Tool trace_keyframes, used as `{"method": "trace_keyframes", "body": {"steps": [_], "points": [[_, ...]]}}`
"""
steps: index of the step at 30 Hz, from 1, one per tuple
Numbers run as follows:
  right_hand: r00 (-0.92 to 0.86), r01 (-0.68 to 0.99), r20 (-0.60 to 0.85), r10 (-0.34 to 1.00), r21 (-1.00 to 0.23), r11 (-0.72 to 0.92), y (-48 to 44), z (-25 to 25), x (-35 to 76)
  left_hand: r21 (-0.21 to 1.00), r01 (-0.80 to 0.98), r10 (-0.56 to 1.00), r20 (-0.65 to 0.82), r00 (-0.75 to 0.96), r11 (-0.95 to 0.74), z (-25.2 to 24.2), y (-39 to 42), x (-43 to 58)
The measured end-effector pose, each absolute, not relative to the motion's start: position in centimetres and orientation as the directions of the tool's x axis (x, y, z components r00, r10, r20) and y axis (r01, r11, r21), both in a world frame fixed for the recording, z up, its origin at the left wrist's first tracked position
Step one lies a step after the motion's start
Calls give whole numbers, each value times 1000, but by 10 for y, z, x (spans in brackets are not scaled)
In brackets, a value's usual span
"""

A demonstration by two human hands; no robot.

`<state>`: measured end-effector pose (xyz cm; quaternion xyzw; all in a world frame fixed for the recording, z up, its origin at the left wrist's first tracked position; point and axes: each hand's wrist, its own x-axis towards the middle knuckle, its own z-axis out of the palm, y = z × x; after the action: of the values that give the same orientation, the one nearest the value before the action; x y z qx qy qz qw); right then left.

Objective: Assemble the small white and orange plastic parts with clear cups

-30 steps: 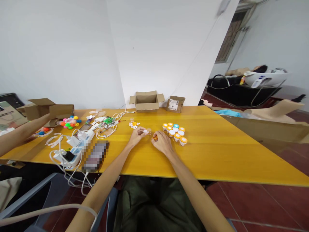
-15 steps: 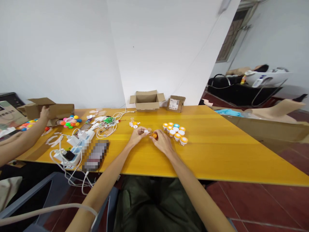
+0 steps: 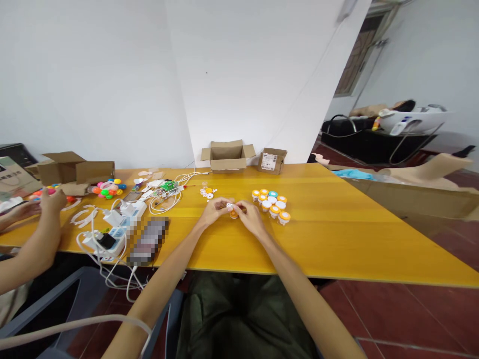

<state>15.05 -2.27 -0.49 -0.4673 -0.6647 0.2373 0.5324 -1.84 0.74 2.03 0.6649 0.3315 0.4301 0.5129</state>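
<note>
My left hand (image 3: 212, 211) and my right hand (image 3: 250, 218) meet over the yellow table (image 3: 337, 224). Between their fingertips sits a small orange-lidded jar (image 3: 234, 214) with a small white piece (image 3: 229, 206) just above it. My left fingers pinch the white piece; my right fingers curl round the jar. A cluster of several small jars with orange, white and blue lids (image 3: 272, 201) stands just right of my hands. Loose small white and orange pieces (image 3: 207, 192) lie behind my left hand.
Two open cardboard boxes (image 3: 227, 155) (image 3: 272, 160) stand at the table's back edge. White cables, chargers and a power strip (image 3: 123, 222) sprawl at left. Another person's hand (image 3: 52, 201) rests near coloured balls (image 3: 108, 188) and a box (image 3: 75, 172) at far left.
My hands have drawn together, bringing the orange jar and the white piece to touch. The other person's arm has pulled back from the box toward the table's near left edge.
</note>
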Motion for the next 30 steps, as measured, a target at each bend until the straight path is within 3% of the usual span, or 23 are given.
{"method": "trace_keyframes", "body": {"steps": [11,30], "points": [[-78,292,480,874,-827,480,-19,-7,152,981,-44,893,189,408,-188,27,2,-17],[-89,495,471,877,-744,450,-20,-9,151,988,-77,891,153,427,-133,21,4,-19]]}}
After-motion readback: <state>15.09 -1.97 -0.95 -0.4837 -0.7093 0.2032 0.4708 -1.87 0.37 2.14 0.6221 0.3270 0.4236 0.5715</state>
